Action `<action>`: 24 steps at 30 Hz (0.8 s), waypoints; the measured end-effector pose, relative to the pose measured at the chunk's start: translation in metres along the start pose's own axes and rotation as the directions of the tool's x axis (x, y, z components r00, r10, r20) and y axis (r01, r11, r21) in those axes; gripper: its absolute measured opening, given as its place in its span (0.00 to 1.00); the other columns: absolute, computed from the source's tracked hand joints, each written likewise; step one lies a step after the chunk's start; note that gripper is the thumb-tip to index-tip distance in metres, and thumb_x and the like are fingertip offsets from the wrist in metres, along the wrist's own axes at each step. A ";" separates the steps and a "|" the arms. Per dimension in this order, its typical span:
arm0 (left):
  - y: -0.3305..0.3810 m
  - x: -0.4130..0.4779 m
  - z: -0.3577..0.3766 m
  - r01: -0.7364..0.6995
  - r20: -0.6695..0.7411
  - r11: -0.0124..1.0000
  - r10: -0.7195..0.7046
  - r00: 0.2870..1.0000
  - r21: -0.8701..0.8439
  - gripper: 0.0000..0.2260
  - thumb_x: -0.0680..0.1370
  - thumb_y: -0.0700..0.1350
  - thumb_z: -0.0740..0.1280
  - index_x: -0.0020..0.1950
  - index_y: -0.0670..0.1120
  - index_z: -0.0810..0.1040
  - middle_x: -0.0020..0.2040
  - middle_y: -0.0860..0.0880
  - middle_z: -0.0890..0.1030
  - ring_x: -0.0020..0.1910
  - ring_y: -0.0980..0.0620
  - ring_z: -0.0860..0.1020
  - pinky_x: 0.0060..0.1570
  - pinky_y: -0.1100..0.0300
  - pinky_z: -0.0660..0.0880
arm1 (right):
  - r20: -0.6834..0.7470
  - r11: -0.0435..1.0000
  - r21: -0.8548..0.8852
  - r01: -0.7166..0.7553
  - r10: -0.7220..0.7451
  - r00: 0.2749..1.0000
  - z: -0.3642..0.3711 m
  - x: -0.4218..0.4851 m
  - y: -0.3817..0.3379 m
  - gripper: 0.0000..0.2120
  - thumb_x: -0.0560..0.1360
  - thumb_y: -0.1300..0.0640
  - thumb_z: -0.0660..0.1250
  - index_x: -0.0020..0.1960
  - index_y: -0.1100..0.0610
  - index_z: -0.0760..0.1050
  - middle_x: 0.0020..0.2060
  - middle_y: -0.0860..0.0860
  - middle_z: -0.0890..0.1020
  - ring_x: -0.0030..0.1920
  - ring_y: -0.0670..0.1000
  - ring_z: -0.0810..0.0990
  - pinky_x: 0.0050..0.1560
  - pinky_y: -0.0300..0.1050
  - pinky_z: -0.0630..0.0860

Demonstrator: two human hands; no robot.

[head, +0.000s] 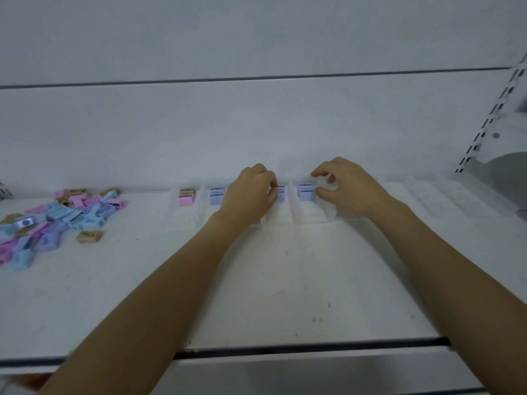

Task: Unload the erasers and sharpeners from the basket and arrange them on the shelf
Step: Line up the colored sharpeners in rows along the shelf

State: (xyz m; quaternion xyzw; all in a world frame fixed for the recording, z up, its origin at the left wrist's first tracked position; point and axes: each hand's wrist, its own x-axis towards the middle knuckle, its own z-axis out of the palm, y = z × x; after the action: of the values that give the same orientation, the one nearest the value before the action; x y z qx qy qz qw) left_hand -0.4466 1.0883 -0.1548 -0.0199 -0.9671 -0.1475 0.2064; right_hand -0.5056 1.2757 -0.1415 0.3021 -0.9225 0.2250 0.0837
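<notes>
Left hand (251, 192) curled, lilac sharpener (281, 193) pinched at back of shelf (285, 280). Right hand (345, 189) curled against next sharpener (305, 191); grip cannot be told. Both best squared to row, spacing matched, neighbours undisturbed. Pile (57, 223) left unsorted.

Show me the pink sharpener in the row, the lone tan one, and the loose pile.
pink sharpener (186, 199): head view, front face.
tan sharpener (89, 236): head view, top.
pile (61, 216): head view, blue piece.

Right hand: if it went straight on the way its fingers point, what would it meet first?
The purple sharpener, just left of the right hand; they look nearly touching, though depth is unclear.
</notes>
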 end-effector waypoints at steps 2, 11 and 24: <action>0.000 0.000 0.000 0.021 -0.006 1.000 -0.021 1.000 -0.007 0.10 0.79 0.43 0.59 0.54 0.41 0.77 0.55 0.45 0.75 0.54 0.47 0.73 0.51 0.53 0.73 | -0.007 0.998 0.042 -0.038 0.038 0.999 -0.001 0.000 0.004 0.17 0.73 0.57 0.67 0.61 0.55 0.72 0.53 0.53 0.74 0.46 0.48 0.73 0.47 0.39 0.66; 0.001 0.002 0.000 0.036 0.017 0.999 -0.036 0.999 -0.019 0.10 0.79 0.42 0.59 0.54 0.40 0.77 0.54 0.43 0.75 0.53 0.47 0.73 0.48 0.59 0.69 | 0.014 0.990 0.131 -0.058 0.057 0.998 -0.001 -0.004 0.001 0.20 0.73 0.60 0.67 0.63 0.58 0.70 0.52 0.55 0.77 0.44 0.50 0.75 0.49 0.39 0.70; -0.002 0.003 0.000 0.056 0.094 0.998 -0.054 0.994 -0.025 0.12 0.78 0.41 0.58 0.51 0.39 0.80 0.48 0.43 0.80 0.50 0.46 0.72 0.49 0.57 0.69 | 0.013 0.991 0.123 -0.051 0.050 0.999 0.002 -0.005 0.003 0.17 0.74 0.58 0.66 0.62 0.56 0.71 0.51 0.53 0.77 0.45 0.48 0.73 0.47 0.38 0.67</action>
State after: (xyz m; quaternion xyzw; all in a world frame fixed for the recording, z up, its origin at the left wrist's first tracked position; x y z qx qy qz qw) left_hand -0.4495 1.0861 -0.1547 -0.0030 -0.9738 -0.1652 0.1564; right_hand -0.5038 1.2794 -0.1458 0.2845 -0.9146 0.2820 0.0549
